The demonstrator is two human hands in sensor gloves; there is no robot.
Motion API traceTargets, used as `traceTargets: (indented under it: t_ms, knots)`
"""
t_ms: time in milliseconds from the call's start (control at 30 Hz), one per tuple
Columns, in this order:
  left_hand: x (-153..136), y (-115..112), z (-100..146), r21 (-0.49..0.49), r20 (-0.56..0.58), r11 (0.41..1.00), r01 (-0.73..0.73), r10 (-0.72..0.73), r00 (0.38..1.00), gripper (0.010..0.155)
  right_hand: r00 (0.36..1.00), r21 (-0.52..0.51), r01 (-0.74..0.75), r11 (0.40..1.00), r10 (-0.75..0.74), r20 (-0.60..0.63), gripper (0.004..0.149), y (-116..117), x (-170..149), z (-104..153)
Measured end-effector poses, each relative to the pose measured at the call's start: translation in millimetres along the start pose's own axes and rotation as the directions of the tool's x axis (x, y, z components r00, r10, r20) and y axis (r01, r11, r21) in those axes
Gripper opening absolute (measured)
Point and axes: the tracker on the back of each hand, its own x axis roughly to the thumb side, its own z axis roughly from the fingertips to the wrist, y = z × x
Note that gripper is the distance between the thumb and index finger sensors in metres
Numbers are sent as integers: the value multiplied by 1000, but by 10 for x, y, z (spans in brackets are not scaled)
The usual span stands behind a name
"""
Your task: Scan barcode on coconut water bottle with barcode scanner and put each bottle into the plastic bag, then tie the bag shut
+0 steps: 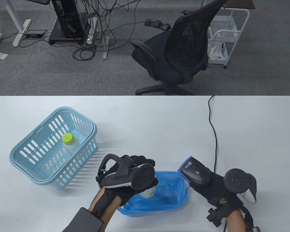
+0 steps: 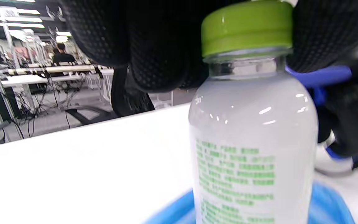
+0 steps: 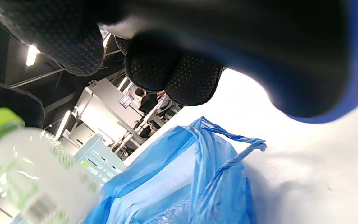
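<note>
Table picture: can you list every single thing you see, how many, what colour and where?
Coconut water bottles: two, milky with green caps; one in the basket, one held above the bag.
Basket: one, light blue, table's left.
Plastic bag: one, blue, open, near edge between the hands.
Barcode scanner: one, black and blue, in the right hand.
Cable: one, black, across the table's right.
Table: one, white.
Office chair: one, black, behind the table.
Cart: one, white, far right.
Left hand: black glove, grips the bottle's cap.
Right hand: black glove, holds the scanner.

Office-lab: swivel chair (image 1: 176, 58), floor cables (image 1: 104, 26) (desks beyond)
</note>
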Motion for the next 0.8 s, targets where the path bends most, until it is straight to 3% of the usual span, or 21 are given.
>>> traceTargets:
  t_ms: [200, 400, 467, 567, 600, 700, 800]
  knots:
    - [-17, -415, -27, -28, -40, 995, 96, -97, 994, 67, 1000, -5, -23, 1000, 23, -7, 55, 33, 3, 0]
    - [-72, -653, -84, -46, -93, 990, 132, -136, 986, 68, 999, 17, -36, 999, 37, -8, 54, 50, 13, -12]
    - [-90, -659, -87, -33, -102, 993, 115, -118, 988, 68, 999, 19, -41, 999, 41, -7, 53, 54, 16, -16]
    - [-118, -627, -89, -140, -119, 986, 87, -104, 987, 73, 999, 20, -49, 999, 49, -8, 54, 59, 17, -18]
    - [-145, -585, -79, -136, -110, 988, 75, -91, 990, 76, 999, 20, -52, 998, 52, -10, 53, 60, 19, -16]
    - [-303, -402, -27, -43, -141, 999, 20, -26, 990, 78, 998, 2, -62, 998, 62, -12, 52, 52, 21, 0]
    - [-610, -168, 37, 4, -236, 1000, 30, -28, 971, 72, 996, -27, -83, 996, 83, -22, 50, 34, 24, 30]
